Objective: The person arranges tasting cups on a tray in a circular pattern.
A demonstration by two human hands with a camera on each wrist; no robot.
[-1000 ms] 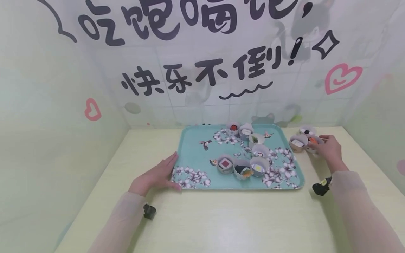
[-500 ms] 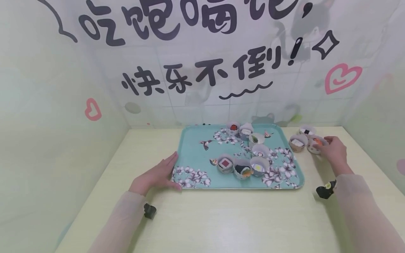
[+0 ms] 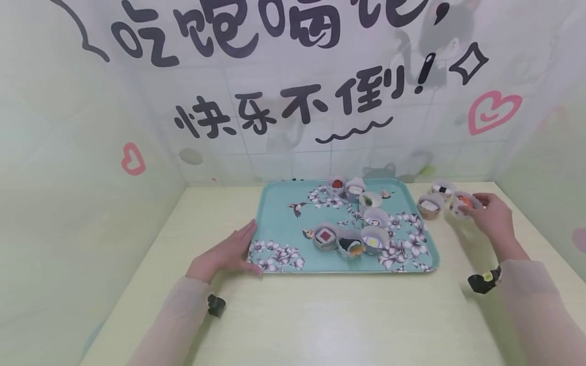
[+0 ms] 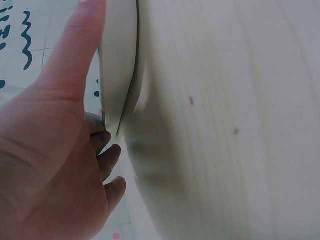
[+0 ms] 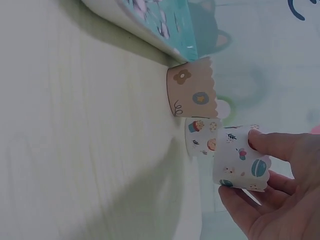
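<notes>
My right hand [image 3: 496, 219] pinches a white paper baking cup [image 5: 239, 167] printed with small pictures. A toy-like orange sushi piece [image 3: 465, 200] shows inside it. In the right wrist view the cup is raised a little off the table, thumb on one side and fingers on the other. Beside it stand a brown paper cup [image 5: 192, 95] and another white printed cup [image 5: 196, 137]. My left hand [image 3: 225, 255] rests against the front left corner of the turquoise floral tray [image 3: 276, 213], fingers along its left side and thumb [image 4: 75, 45] at the front edge.
Several paper cups, including one with a red-centred piece [image 3: 325, 237] and one with a black-wrapped piece [image 3: 350, 245], stand on the tray's middle and right. Printed curtains [image 3: 293, 152] close off the table [image 3: 320, 315] at the back and sides.
My right hand has moved right with the cup, away from the two cups beside it, and the cup has risen slightly. My left hand keeps its place at the tray.
</notes>
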